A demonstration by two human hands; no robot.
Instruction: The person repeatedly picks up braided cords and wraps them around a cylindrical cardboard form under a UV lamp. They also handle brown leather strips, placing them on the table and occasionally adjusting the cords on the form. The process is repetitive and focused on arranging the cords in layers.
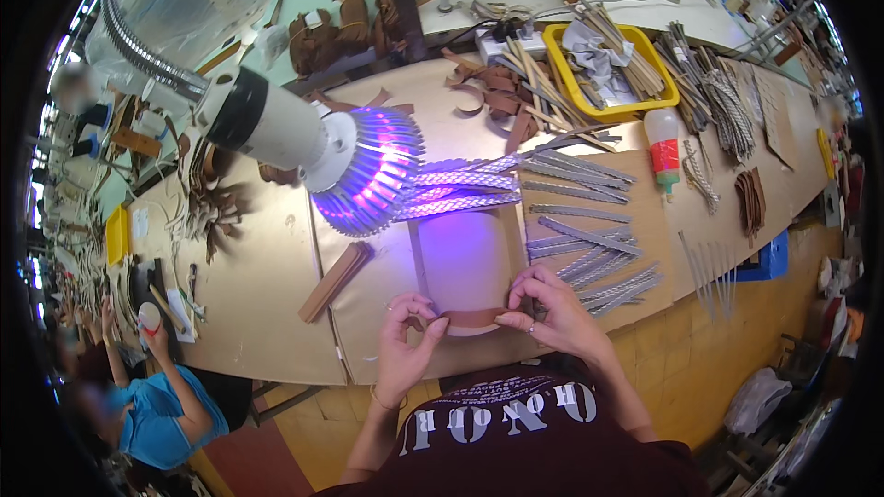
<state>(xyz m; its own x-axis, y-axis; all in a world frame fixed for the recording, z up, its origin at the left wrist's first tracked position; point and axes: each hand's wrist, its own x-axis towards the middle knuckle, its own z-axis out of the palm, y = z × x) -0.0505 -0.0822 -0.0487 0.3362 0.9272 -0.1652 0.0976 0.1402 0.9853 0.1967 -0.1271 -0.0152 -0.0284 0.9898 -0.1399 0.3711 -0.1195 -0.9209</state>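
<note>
My left hand [407,329] pinches one end of a brown strip [471,319], which looks like leather. At its other end, my right hand [550,309] grips it between thumb and fingers. The strip lies across the near edge of a tan panel [465,262] with darker side borders. Just beyond the panel are silver braided strips [465,186], partly hidden by a lamp [373,170] glowing violet. Close to my right hand, several grey braided strips [599,258] rest on a piece of cardboard.
A stack of brown strips [336,283] lies left of the panel. Farther right stand a yellow tray [677,90] and a glue-like bottle [664,152]. Brown scraps [502,106] are heaped at the back. A person in blue [170,419] works at the left, holding a round object.
</note>
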